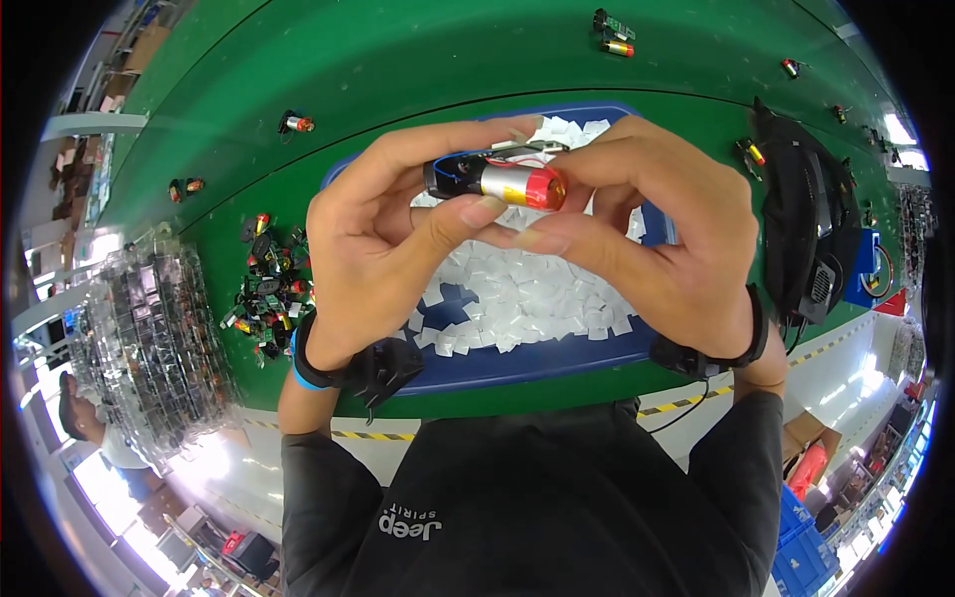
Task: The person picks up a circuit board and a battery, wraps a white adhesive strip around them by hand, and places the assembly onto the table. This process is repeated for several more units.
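Both my left hand [373, 244] and right hand [662, 234] pinch shut on the small silver cylindrical cell with red end and black wired cap [502, 182], above the blue tray of white paper squares [517, 289], apparently mid-fitting; next calls for steady alignment.

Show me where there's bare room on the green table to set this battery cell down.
Bare green table lies beyond the blue tray, between a lone cell at left and two cells at far right. Crowded: the tray holds white paper squares, a parts pile sits left of the left hand, and a black device lies beyond the right hand.
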Demonstrator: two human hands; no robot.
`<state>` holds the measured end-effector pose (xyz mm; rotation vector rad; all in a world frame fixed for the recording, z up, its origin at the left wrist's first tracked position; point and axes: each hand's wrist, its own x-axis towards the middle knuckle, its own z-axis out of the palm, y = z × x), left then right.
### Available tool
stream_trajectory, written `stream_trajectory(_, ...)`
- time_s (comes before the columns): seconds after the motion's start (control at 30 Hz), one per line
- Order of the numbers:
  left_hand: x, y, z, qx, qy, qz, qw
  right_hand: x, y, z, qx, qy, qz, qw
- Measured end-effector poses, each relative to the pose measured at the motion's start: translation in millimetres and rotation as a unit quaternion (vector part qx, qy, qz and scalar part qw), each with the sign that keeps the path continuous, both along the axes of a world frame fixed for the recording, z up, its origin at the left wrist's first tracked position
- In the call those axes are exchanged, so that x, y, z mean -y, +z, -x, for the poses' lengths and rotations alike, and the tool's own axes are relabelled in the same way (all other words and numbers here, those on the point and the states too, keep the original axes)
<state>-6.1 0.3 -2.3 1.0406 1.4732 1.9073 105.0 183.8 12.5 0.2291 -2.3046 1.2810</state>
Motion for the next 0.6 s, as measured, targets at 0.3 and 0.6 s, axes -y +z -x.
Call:
stream_trajectory(0.3, 2, -3, -6, -0.031, 0.058, -0.012, 0.998, 4, 0, 1, -0.009, -0.009, 0.018, 1.000)
stream_trajectory(0.6, 1, -2, -10, -0.187, 0.177, 0.050, 0.965, 2, 4, 5, 0.075, 0.007, 0.260, 0.963)
